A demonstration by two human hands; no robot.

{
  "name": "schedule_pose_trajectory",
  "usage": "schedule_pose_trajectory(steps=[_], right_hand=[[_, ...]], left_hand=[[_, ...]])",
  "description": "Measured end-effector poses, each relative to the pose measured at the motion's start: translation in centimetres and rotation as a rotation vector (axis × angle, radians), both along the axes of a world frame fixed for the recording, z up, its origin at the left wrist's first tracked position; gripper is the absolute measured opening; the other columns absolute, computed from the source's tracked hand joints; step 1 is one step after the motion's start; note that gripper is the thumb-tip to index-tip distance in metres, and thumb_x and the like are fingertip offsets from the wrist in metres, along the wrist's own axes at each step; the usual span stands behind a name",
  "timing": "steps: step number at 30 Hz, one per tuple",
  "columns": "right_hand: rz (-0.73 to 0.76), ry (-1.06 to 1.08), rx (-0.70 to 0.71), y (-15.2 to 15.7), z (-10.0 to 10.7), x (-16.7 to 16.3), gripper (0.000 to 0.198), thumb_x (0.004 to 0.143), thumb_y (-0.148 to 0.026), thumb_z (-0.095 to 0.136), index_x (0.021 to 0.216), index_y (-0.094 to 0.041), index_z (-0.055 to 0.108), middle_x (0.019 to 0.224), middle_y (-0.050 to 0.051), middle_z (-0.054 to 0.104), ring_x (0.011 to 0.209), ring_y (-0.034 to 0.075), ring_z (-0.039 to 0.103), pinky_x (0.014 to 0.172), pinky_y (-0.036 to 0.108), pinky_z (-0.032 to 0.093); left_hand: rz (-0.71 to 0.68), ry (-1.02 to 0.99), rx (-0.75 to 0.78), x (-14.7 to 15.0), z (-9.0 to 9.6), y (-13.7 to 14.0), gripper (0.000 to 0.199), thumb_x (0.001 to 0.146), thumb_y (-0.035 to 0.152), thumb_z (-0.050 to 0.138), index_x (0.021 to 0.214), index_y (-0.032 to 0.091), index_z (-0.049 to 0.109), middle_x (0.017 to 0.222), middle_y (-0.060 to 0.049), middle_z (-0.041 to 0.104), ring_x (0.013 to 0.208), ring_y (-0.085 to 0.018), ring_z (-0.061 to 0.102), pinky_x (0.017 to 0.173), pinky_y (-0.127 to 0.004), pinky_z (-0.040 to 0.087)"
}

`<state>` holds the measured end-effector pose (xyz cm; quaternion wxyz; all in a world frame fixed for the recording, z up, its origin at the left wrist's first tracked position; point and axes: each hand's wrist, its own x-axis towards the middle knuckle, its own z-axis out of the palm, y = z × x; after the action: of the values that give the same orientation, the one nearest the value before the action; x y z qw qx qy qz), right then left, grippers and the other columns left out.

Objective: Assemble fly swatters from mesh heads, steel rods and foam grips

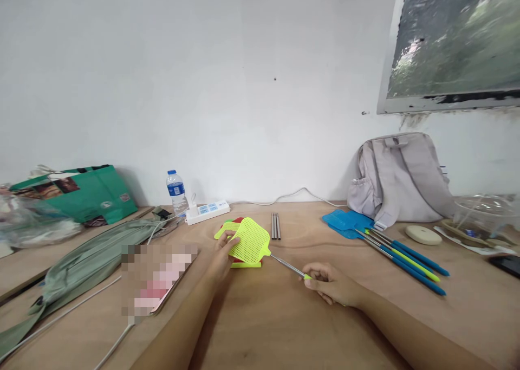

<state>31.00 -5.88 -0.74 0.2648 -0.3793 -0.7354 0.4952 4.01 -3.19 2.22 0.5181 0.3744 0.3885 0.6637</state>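
A yellow-green fly swatter (252,239) with a mesh head and a thin metal rod is held between my two hands. My left hand (221,257) grips the left edge of its head, thumb on the mesh. My right hand (330,283) closes round the grip at the rod's other end, where a bit of yellow-green shows. Beneath the head lie red and yellow-green flat pieces (247,265), mostly hidden. Several short metal tubes (275,226) lie together just behind. To the right rest blue fly swatters (345,222) with blue and yellow-green handles (418,263).
A white power strip (208,212) and a water bottle (176,191) stand at the back left. A phone (166,283) and green-grey bag (97,259) lie left. A backpack (400,177), a round beige object (423,234) and a plastic container (483,218) are right.
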Motion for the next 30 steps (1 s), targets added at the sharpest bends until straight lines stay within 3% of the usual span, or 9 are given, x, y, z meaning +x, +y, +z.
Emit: schedule_pose_trajectory(steps=[11,15,18,20,22,24,26,30], right_hand=[[0.053,-0.033,0.134,0.2,-0.4,0.3,0.041,0.085,-0.049,0.035,0.093,-0.014,0.055,0.048,-0.008,0.037,0.035,0.005,0.037,0.037,0.017,0.027],[0.044,-0.091,0.193,0.0,-0.1,0.5,0.044,0.086,-0.049,0.029,0.097,-0.015,0.056,0.050,-0.006,0.042,0.039,0.007,0.040,0.040,0.019,0.032],[0.042,-0.176,0.343,-0.3,0.6,0.9,0.042,0.088,-0.047,0.028,0.095,-0.017,0.057,0.071,0.002,0.058,0.065,0.014,0.055,0.058,0.024,0.042],[0.034,-0.258,0.433,-0.3,1.0,1.4,0.041,0.088,-0.045,0.027,0.094,-0.019,0.058,0.088,0.006,0.062,0.083,0.018,0.056,0.072,0.029,0.042],[0.015,-0.356,0.477,0.0,1.1,2.0,0.041,0.088,-0.044,0.026,0.096,-0.019,0.058,0.095,0.008,0.062,0.087,0.020,0.055,0.075,0.031,0.042],[-0.007,-0.437,0.511,0.5,1.0,2.7,0.041,0.088,-0.044,0.026,0.098,-0.019,0.057,0.097,0.009,0.062,0.087,0.021,0.055,0.075,0.033,0.041],[-0.020,-0.475,0.540,1.0,0.9,3.2,0.040,0.088,-0.043,0.028,0.097,-0.018,0.058,0.096,0.009,0.062,0.085,0.021,0.055,0.073,0.032,0.041],[-0.066,-0.458,0.586,1.1,0.9,2.8,0.037,0.086,-0.043,0.032,0.085,-0.019,0.061,0.083,0.007,0.064,0.076,0.020,0.056,0.067,0.030,0.041]], left_hand=[[-0.152,-0.007,0.056,-0.5,0.1,-0.2,0.031,0.059,0.025,0.072,0.073,0.019,0.045,0.079,0.002,0.059,0.067,-0.013,0.058,0.055,-0.023,0.047],[-0.198,0.034,0.069,-0.6,0.1,-0.3,0.033,0.061,0.027,0.071,0.074,0.021,0.042,0.082,0.003,0.057,0.067,-0.013,0.057,0.051,-0.021,0.047],[-0.229,0.099,0.069,-0.6,0.1,-0.5,0.035,0.063,0.030,0.070,0.075,0.022,0.039,0.082,0.005,0.055,0.064,-0.012,0.057,0.046,-0.020,0.045],[-0.257,0.148,0.079,-0.4,0.1,-0.7,0.034,0.063,0.029,0.070,0.074,0.022,0.038,0.079,0.006,0.054,0.062,-0.011,0.056,0.046,-0.018,0.043],[-0.306,0.226,0.111,-0.2,0.1,-0.9,0.032,0.064,0.028,0.069,0.070,0.020,0.039,0.075,0.005,0.054,0.061,-0.010,0.055,0.047,-0.017,0.042],[-0.363,0.303,0.159,0.1,0.1,-1.0,0.029,0.063,0.027,0.070,0.068,0.019,0.042,0.074,0.004,0.057,0.066,-0.011,0.056,0.054,-0.020,0.044],[-0.432,0.349,0.178,0.5,-0.1,-1.2,0.028,0.061,0.024,0.072,0.079,0.019,0.051,0.083,0.000,0.060,0.080,-0.016,0.057,0.068,-0.026,0.046],[-0.528,0.450,0.136,1.9,-0.8,-1.8,0.045,0.061,0.022,0.071,0.102,0.019,0.053,0.100,-0.007,0.062,0.095,-0.024,0.056,0.081,-0.036,0.044]])
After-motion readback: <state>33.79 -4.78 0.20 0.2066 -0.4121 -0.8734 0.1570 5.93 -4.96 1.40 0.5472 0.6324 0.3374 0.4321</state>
